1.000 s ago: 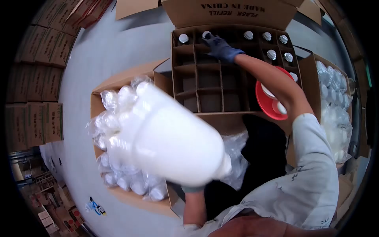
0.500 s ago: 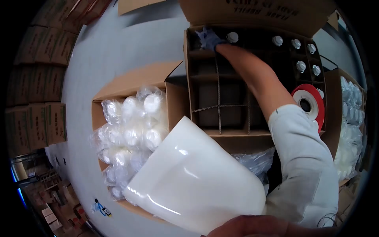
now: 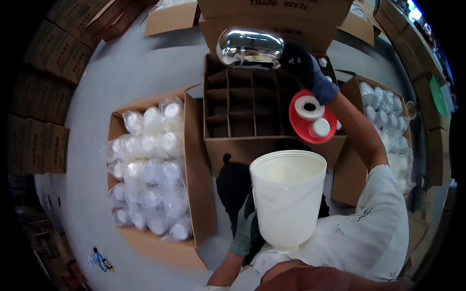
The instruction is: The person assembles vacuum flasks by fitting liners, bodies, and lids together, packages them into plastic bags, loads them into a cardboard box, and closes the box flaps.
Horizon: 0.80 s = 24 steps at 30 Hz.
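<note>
Standing in stacks at the far left, brown cartons [image 3: 43, 97] line the margin of the view, and a small blue item [image 3: 101, 261] lies on the grey floor [image 3: 82, 203] lower down. Next comes an open box [image 3: 199, 199], packed with white pieces [image 3: 150, 169] in clear plastic wrap. Just right of it sits the divided carton [image 3: 235, 148], its cardboard partitions forming rows of compartments and its raised flap [image 3: 233, 12] bearing the words "FLASK REFILL". Above these compartments the silver flask [image 3: 247, 47] is held up on its side, its mirrored body pointing left. Lower down, the gloved left hand [image 3: 246, 223] has its grip on the white container [image 3: 289, 208] at the left side, most of its fingers out of sight; the container is nearly upright before the person's shirt, wide mouth upward. The right hand [image 3: 302, 65], in a dark glove with a blue cuff, has its grip closed round the flask's right end. Below that wrist, a red dish [image 3: 302, 130] carries a white ring [image 3: 302, 111] and a white cap [image 3: 320, 127] near the carton's front right corner. Farther right, a second box [image 3: 345, 169] holds more wrapped pieces, and a green object [image 3: 437, 94] shows near the edge.
</note>
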Each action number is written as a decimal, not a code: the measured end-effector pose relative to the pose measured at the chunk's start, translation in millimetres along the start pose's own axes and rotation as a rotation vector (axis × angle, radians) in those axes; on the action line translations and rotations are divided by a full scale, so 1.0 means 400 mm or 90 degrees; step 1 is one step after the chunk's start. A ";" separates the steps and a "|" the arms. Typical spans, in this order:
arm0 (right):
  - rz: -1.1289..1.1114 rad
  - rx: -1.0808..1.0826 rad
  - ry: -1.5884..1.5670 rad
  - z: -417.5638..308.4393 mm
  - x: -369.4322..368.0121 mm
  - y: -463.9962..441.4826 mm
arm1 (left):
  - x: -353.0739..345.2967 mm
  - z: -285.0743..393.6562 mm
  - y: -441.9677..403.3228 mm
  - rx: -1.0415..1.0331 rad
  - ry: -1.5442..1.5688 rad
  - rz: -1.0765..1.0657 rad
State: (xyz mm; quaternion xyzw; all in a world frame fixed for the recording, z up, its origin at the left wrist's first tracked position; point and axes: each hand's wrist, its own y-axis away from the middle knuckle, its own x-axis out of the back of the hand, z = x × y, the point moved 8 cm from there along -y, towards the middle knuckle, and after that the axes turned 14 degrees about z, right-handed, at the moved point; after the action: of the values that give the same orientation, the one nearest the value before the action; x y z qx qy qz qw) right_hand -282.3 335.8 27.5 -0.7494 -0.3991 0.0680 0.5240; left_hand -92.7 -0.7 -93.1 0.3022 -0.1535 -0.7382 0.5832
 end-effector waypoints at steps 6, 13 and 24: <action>0.182 -0.800 -0.912 -0.125 0.057 0.408 | 0.084 -0.160 0.182 -0.244 -0.671 -0.118; 0.032 -0.264 -0.305 -0.423 0.139 0.387 | -0.010 0.334 0.185 -0.481 -0.165 0.012; -0.125 -0.450 -0.297 -0.528 0.195 0.493 | -0.059 0.270 -0.005 -0.364 -0.186 -0.184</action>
State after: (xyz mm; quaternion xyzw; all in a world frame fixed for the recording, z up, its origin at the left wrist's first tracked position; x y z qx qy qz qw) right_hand -16.2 207.5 -20.2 -0.8056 -0.5751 0.0449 0.1350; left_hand -158.6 8.5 -4.8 0.0362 0.0221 -0.8619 0.5054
